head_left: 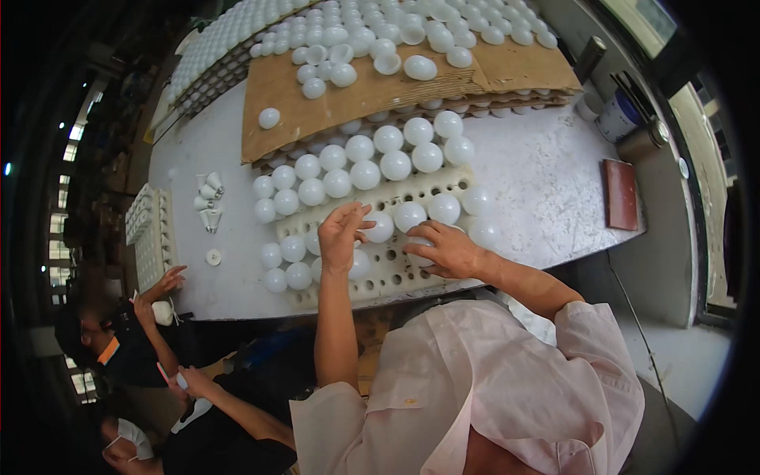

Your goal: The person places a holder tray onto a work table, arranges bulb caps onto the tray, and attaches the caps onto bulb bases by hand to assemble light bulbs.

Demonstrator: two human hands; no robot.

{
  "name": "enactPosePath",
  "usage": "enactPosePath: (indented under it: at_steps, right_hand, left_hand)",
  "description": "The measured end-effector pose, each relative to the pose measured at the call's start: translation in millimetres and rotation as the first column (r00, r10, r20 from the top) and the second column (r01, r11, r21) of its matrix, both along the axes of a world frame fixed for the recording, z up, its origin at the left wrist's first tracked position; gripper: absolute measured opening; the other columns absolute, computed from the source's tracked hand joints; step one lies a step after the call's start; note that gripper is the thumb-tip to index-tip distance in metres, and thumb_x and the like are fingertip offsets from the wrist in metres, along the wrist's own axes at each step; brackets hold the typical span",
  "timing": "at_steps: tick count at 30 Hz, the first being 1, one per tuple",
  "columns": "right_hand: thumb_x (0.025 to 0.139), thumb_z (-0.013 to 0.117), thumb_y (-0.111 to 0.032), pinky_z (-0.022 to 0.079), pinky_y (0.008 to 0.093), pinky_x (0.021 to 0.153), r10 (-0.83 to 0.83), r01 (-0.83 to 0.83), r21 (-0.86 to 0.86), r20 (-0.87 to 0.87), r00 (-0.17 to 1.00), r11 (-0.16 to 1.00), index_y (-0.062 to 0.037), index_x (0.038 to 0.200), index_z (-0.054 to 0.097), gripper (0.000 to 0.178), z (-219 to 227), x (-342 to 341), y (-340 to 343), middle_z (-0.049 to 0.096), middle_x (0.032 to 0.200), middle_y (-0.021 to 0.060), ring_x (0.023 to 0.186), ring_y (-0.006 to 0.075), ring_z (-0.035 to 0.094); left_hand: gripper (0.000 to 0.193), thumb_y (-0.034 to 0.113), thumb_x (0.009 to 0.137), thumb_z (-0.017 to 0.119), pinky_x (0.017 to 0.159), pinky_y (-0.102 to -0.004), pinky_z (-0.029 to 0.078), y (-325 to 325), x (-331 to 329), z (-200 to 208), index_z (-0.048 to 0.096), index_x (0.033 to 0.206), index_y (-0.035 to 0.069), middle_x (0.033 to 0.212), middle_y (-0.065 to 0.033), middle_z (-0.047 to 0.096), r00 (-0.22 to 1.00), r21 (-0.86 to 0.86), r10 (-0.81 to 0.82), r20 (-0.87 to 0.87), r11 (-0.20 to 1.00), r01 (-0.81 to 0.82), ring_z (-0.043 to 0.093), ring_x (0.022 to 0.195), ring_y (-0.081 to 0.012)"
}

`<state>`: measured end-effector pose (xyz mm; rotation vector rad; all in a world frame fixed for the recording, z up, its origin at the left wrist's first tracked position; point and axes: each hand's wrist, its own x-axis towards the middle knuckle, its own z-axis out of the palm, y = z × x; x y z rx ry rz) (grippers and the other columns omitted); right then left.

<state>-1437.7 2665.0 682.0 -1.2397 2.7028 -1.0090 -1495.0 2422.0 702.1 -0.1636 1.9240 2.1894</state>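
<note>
Rows of glossy white bulb globes [365, 173] stand on a pale tray with holes [380, 290] at the middle of the table. My left hand [340, 236] is raised over the tray with fingers bent and apart, and I see nothing held in it. Close to its fingertips sits one white globe [379, 227]. To the right, my right hand [451, 250] has its fingers curled over another white globe [416, 258], which it partly hides. More globes stand left of my left wrist; my arm covers some of them.
Behind the tray, brown cardboard [348, 103] bears many loose globes. Metallic lamp bases [210, 202] and a small white disc [213, 257] lie at left, near another tray [153, 245]. Right: a red-brown notebook [621, 194] and a metal flask [643, 141]. Co-workers' hands [165, 283] are at lower left.
</note>
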Motion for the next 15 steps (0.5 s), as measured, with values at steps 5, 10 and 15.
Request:
enactPosePath:
  at_steps: [5, 10, 15]
  right_hand:
    - [0.068, 0.076, -0.021, 0.042, 0.0404, 0.095, 0.073, -0.052, 0.191, -0.107, 0.992, 0.980, -0.0134, 0.120, 0.054, 0.057, -6, -6, -21, 0.047, 0.126, 0.0097, 0.113, 0.0285, 0.047]
    - [0.066, 0.077, -0.022, 0.044, 0.0418, 0.090, -0.047, 0.049, 0.115, -0.021, 0.999, 0.992, -0.0107, 0.107, 0.061, 0.045, 2, -5, -29, 0.052, 0.117, 0.0108, 0.108, 0.0304, 0.050]
    - [0.063, 0.077, -0.012, 0.046, 0.0427, 0.083, -0.125, 0.125, -0.019, 0.005, 0.992, 0.992, -0.0081, 0.103, 0.061, 0.044, 20, -10, -49, 0.054, 0.113, 0.0116, 0.102, 0.0327, 0.053]
  left_hand:
    - [0.026, 0.013, 0.089, 0.064, 0.050, -0.0219, 0.047, -55, -11, -1, 0.060, 0.109, -0.003, 0.104, -0.0187, 0.067, 0.990, -0.045, 0.138, -0.028, 0.989, -0.139, 0.069, 0.078, -0.0182]
    - [0.026, 0.013, 0.088, 0.065, 0.054, -0.0227, 0.047, -135, -44, -5, 0.060, 0.107, -0.004, 0.099, -0.0139, 0.069, 0.929, -0.158, 0.346, -0.131, 0.918, -0.365, 0.068, 0.080, -0.0170]
    - [0.033, -0.006, 0.081, 0.052, 0.089, -0.0317, 0.050, -317, -93, -61, 0.055, 0.114, -0.006, 0.112, -0.0181, 0.063, 0.744, -0.488, 0.531, -0.406, 0.562, -0.668, 0.063, 0.104, -0.0260]
